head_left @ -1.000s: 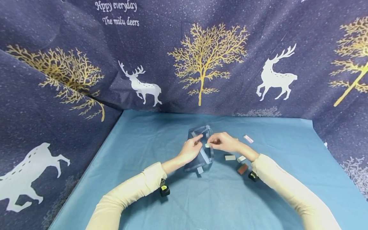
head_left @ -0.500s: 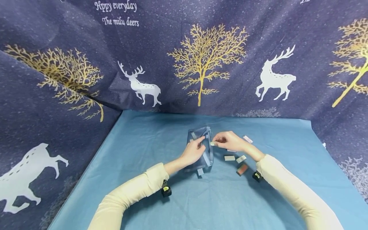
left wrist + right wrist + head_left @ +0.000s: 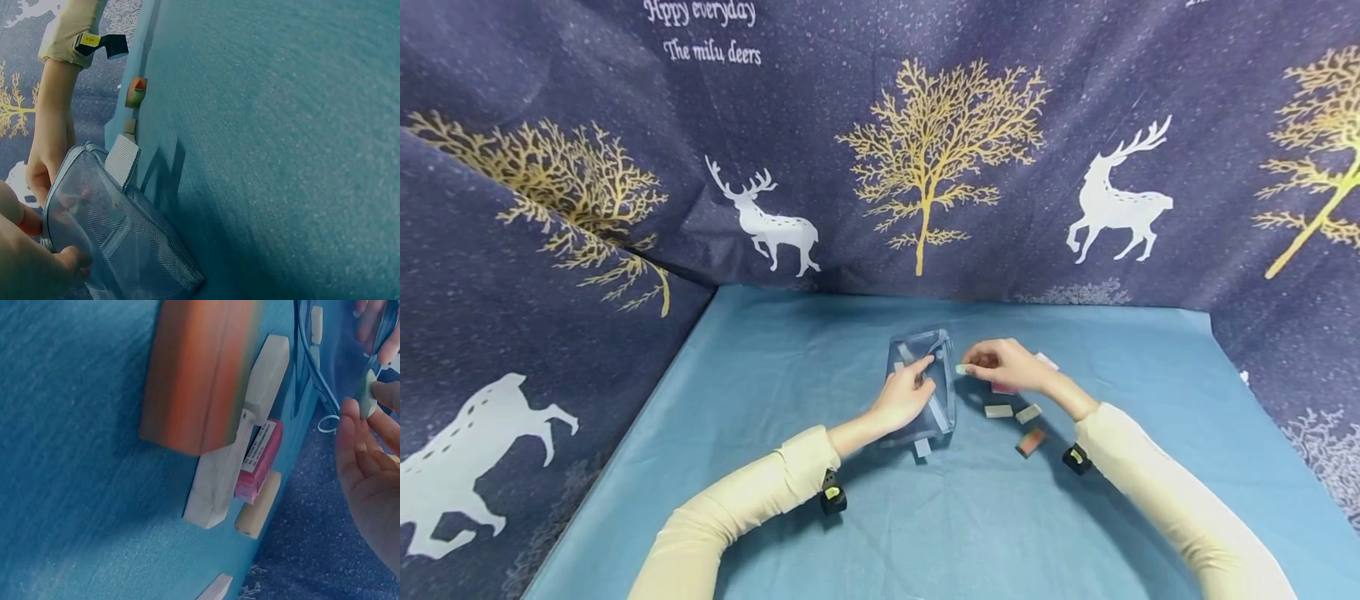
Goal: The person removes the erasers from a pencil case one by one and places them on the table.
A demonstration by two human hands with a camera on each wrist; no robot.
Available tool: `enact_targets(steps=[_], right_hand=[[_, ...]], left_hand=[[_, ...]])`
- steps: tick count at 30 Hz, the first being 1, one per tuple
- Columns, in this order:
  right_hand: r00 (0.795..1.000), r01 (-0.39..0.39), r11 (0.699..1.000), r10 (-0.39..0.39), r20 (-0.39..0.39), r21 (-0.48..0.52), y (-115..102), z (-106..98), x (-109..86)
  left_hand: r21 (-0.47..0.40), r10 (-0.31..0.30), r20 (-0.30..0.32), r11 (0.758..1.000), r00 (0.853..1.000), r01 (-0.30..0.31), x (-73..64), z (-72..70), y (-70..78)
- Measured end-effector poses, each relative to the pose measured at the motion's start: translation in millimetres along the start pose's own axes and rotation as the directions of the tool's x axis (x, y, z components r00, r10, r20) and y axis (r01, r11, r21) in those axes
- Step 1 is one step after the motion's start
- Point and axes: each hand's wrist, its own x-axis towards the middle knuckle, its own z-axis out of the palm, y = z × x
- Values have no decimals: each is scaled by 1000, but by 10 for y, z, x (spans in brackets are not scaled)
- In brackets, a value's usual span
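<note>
A blue see-through mesh zip pouch [image 3: 942, 423] stands on the blue cloth, its mouth toward the right. My left hand [image 3: 904, 398] grips its edge; in the left wrist view the thumb lies on the mesh [image 3: 125, 240] and the fingers are on the far side of the rim. Just right of the pouch, my right hand [image 3: 1009, 367] pinches a small pale green eraser [image 3: 366, 394] between thumb and fingertips. A pale block [image 3: 317, 325] shows by the pouch in the right wrist view.
Right of the pouch lie an orange-and-green block [image 3: 1031, 442], two whitish erasers [image 3: 998, 412], and a pink eraser with a printed label [image 3: 259, 456]. A beige block [image 3: 257, 506] lies beside the pink one. Patterned cloth [image 3: 865, 167] hangs behind the table.
My right hand has drawn the pale green eraser rightward, away from over the pouch's mouth. My left hand has shifted slightly right, still on the pouch.
</note>
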Motion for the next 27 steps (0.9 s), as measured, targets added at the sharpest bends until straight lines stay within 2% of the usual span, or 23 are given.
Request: enact_targets(steps=[11, 18, 27], right_hand=[[1000, -9, 1000, 9, 6, 7, -24, -36, -22], [999, -27, 999, 26, 33, 32, 44, -63, -34], [997, -41, 999, 41, 68, -4, 85, -92, -31]], left_hand=[[-1, 2, -26, 1000, 1000, -2, 10, 1, -12], [-59, -24, -35, 998, 999, 22, -2, 14, -24], [-74, -32, -45, 997, 998, 28, -8, 3, -15]])
